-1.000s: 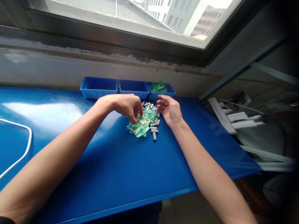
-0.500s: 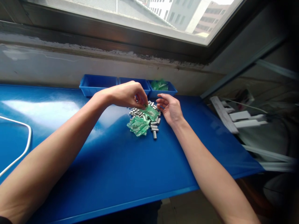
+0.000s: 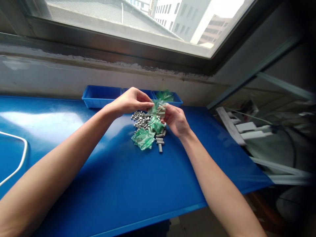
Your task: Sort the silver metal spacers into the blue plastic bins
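Between my two hands is a small green-tinted plastic bag [image 3: 158, 108], with a few pale metal pieces showing in it. My left hand [image 3: 133, 101] pinches its left edge between thumb and fingers. On the other side, my right hand [image 3: 176, 120] has its fingers closed on the right edge. Below lies a heap of small silver metal parts [image 3: 141, 121], with longer metal standoffs [image 3: 160, 142] at its right. One green bag [image 3: 156, 125] rests on the heap, and a stack of flat green bags [image 3: 143, 139] lies in front of it.
Blue bins [image 3: 101, 102] stand in a row against the wall; the right one holds green bags [image 3: 165, 95]. A white cable [image 3: 24, 148] curves over the blue table [image 3: 118, 187] at left. White fittings and a metal frame [image 3: 278, 168] are at the right.
My right hand has closed from an open pose and now holds the bag's right edge. The bag has been raised off the heap. The view has tilted slightly.
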A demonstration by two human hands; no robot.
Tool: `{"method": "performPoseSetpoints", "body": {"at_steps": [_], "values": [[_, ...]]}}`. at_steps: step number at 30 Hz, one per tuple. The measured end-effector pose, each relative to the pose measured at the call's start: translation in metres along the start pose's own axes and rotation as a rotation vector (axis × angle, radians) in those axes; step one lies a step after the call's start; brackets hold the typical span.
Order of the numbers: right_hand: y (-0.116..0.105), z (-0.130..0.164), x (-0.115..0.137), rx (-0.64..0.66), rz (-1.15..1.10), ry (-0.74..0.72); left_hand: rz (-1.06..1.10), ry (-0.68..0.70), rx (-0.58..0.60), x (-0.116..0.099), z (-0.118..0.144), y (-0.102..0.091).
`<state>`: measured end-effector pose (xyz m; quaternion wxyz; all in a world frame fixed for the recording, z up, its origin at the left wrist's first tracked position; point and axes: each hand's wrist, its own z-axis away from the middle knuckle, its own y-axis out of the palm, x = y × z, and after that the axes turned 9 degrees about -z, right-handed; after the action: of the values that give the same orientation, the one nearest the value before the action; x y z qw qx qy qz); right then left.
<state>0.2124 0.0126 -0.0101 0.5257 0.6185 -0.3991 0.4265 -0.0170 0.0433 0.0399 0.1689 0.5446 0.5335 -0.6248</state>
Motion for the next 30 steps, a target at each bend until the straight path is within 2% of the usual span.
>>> {"method": "performPoseSetpoints", "body": {"at_steps": [3,6,10,13,16,18,21,24,27,30], "values": [[-0.002,-0.002,-0.004,-0.038,0.067,0.003,-0.007,-0.053,-0.053,0.004,-0.002,0.004],[-0.006,-0.004,-0.011,-0.115,0.077,0.008,-0.115,-0.095,-0.088,0.011,-0.004,0.008],[-0.018,-0.017,-0.011,-0.289,0.118,-0.154,-0.276,-0.095,-0.129,0.016,-0.006,0.014],[-0.037,-0.041,-0.003,-0.451,0.205,-0.338,-0.322,-0.065,-0.088,0.016,-0.005,0.017],[-0.058,-0.067,0.004,-0.549,0.334,-0.420,-0.368,-0.037,-0.030,0.014,-0.003,0.019],[-0.068,-0.076,0.006,-0.603,0.494,-0.419,-0.396,-0.002,0.004,0.013,-0.002,0.020],[-0.074,-0.072,0.006,-0.603,0.748,-0.395,-0.417,0.105,0.102,0.011,-0.001,0.021],[-0.073,-0.063,0.007,-0.575,0.886,-0.364,-0.479,0.255,0.224,0.009,0.000,0.024],[-0.074,-0.062,0.006,-0.504,0.921,-0.329,-0.577,0.353,0.282,0.010,0.000,0.029],[-0.078,-0.066,0.001,-0.404,0.822,-0.280,-0.642,0.385,0.276,0.014,0.000,0.033]]}}
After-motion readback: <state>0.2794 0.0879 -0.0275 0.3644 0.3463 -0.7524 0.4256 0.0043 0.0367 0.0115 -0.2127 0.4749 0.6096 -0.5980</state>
